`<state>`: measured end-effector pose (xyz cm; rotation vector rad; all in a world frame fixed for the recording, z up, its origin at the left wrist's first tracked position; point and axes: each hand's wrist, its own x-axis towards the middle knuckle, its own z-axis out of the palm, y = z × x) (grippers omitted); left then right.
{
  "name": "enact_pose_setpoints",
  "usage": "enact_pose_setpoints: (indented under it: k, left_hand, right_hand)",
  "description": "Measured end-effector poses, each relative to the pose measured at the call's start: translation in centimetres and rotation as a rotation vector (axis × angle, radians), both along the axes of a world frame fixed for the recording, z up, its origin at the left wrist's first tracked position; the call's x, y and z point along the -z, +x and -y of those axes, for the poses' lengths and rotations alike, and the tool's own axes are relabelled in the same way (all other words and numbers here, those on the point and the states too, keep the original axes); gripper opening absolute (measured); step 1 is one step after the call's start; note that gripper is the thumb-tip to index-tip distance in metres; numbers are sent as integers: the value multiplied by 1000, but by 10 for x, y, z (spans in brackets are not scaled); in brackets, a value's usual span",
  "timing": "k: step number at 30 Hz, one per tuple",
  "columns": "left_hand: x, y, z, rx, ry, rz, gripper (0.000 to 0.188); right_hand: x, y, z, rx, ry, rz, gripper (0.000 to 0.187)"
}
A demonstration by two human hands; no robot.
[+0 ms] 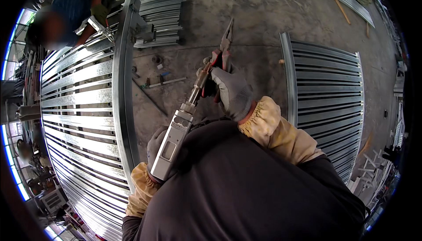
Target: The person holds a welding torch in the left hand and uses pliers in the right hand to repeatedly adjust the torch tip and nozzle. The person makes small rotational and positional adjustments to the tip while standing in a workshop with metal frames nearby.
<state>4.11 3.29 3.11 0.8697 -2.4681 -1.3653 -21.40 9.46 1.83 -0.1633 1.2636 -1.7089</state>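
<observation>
My left hand [157, 142], in a grey glove, is wrapped round a silver handheld welding gun [169, 146]; most of its fingers are hidden behind the gun's body. The gun slants up and to the right, its copper-coloured tip [205, 68] close to my right hand. In that right hand [235, 92], also gloved in grey, is a pair of long-nose pliers [227, 43] with red and black handles. The pliers' jaws point away from me. Handles and gun tip overlap here, and I cannot tell whether they touch.
A long galvanized slatted metal frame [123, 87] stands close on my left. Another slatted frame [327, 80] lies to the right. At the far left a person [72, 10] leans over the near frame with a silver tool [100, 28]. Loose metal bars [167, 82] lie on the concrete floor.
</observation>
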Motion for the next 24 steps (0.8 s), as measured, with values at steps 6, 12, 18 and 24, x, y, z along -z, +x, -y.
enact_pose_setpoints:
  k: [6, 12, 18, 24]
  left_hand:
    - [-4, 11, -1, 8, 20, -5, 42]
    - [-6, 17, 2, -15, 94, -47, 41]
    - [-8, 31, 21, 12, 230, -240, 47]
    - [1, 44, 31, 96, 220, -265, 47]
  right_hand:
    - [28, 18, -2, 70, -4, 75, 17]
    - [41, 26, -1, 94, -210, 208, 18]
    - [-3, 19, -36, -137, -284, 24, 16]
    - [23, 16, -80, -472, -105, -496, 23]
